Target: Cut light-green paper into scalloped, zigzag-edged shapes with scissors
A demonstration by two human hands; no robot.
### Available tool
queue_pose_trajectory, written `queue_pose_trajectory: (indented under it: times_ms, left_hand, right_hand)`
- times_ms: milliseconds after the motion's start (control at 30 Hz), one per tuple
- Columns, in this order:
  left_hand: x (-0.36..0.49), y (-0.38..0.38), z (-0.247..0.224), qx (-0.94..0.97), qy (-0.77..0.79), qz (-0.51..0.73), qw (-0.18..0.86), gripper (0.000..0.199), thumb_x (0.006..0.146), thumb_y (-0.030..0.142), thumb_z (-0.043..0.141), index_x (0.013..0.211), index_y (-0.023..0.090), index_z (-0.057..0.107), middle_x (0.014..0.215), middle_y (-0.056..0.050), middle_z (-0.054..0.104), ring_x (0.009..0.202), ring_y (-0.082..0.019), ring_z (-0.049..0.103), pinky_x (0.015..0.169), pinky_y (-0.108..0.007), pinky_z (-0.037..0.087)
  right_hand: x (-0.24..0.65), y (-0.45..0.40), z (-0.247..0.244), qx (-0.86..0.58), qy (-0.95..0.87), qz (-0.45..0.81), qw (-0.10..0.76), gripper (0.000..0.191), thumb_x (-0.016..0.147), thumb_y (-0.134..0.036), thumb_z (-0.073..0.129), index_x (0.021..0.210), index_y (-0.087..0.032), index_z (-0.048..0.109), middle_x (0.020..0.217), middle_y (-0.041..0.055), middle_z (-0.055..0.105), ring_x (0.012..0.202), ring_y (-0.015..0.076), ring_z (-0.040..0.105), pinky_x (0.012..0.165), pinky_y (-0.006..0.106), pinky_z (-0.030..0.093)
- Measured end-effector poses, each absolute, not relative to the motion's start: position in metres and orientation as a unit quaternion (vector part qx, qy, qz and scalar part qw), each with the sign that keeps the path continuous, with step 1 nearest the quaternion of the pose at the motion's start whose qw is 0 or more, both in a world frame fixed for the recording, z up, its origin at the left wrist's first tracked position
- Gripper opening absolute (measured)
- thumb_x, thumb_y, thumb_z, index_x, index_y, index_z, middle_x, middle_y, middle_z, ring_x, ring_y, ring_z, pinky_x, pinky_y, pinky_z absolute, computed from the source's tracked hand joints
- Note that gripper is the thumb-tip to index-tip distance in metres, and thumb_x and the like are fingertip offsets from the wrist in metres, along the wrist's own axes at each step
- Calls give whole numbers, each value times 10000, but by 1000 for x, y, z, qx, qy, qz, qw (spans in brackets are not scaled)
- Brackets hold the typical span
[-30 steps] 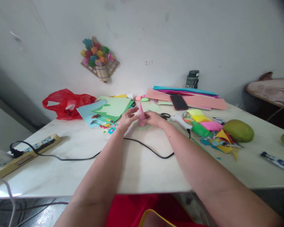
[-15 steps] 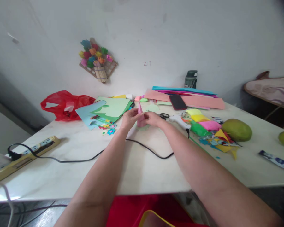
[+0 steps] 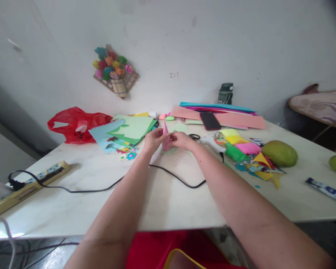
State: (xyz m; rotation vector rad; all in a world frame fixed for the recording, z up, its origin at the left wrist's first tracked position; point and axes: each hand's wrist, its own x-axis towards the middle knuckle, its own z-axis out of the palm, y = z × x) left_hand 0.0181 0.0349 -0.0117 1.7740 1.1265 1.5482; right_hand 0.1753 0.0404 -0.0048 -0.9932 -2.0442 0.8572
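A pink paper cone (image 3: 166, 142) stands upright, point up, near the middle of the table. Its left side is gripped by the fingers of my left hand (image 3: 153, 141). From the other side my right hand (image 3: 182, 141) pinches it, so both hands are closed on the cone. Pale green paper (image 3: 169, 151) shows around its base, partly covered. Just past my right hand lie black-handled scissors (image 3: 194, 137). Beyond my fingers is a pale green paper piece (image 3: 180, 127).
Green paper sheets (image 3: 134, 127) and a red plastic bag (image 3: 78, 125) lie left. A black cord (image 3: 176, 173) runs under my arms from a power strip (image 3: 44, 177). Rightward are a glue gun (image 3: 211, 141), a phone (image 3: 210, 121), clay packs (image 3: 249, 148) and a green fruit (image 3: 280, 153).
Both hands stay on the pink cone at the same place. Only a very slight shift of the fingers and the cone shows.
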Motion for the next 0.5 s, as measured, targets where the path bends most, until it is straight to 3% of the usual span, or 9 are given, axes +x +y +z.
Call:
queue_pose_trajectory:
  times_ms: [367, 500]
  left_hand:
    - [18, 36, -11, 655, 396, 576, 286, 341, 596, 350, 699, 854, 135, 637, 784, -57, 664, 731, -171, 620, 692, -285, 483]
    - [15, 38, -14, 663, 401, 552, 308, 427, 537, 298, 737, 912, 133, 615, 797, -64, 667, 736, -182, 625, 683, -294, 491]
  right_hand:
    - [173, 42, -7, -431, -803, 261, 318, 270, 563, -154, 708, 831, -149, 672, 769, 13, 681, 701, 149, 607, 656, 229, 445]
    - [173, 40, -4, -436, -816, 227, 303, 238, 596, -204, 692, 826, -152, 665, 766, 22, 680, 704, 156, 604, 622, 223, 434]
